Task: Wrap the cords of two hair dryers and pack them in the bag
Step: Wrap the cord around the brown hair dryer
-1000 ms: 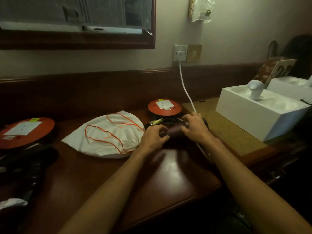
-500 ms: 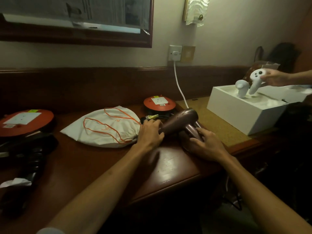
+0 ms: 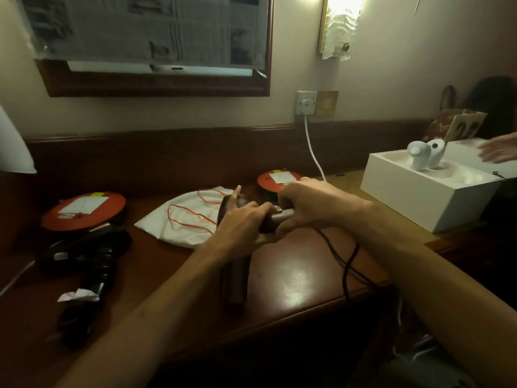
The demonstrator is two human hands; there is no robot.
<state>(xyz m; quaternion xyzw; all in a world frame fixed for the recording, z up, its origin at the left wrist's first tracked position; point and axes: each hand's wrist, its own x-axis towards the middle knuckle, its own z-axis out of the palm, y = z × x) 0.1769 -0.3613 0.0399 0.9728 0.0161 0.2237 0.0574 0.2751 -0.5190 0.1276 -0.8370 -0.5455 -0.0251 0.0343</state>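
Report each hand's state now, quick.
Left hand: closed on the body of the glossy brown plastic hair dryer.
Right hand: closed on the same dryer's other end, thin black cord trailing below.

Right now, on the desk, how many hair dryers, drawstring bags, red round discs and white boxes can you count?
Hair dryers: 2, the brown hair dryer held in the left hand and right hand, and the black hair dryer lying at left
White bag: 1
Red discs: 2, the left disc and the far disc
White box: 1
Total: 6
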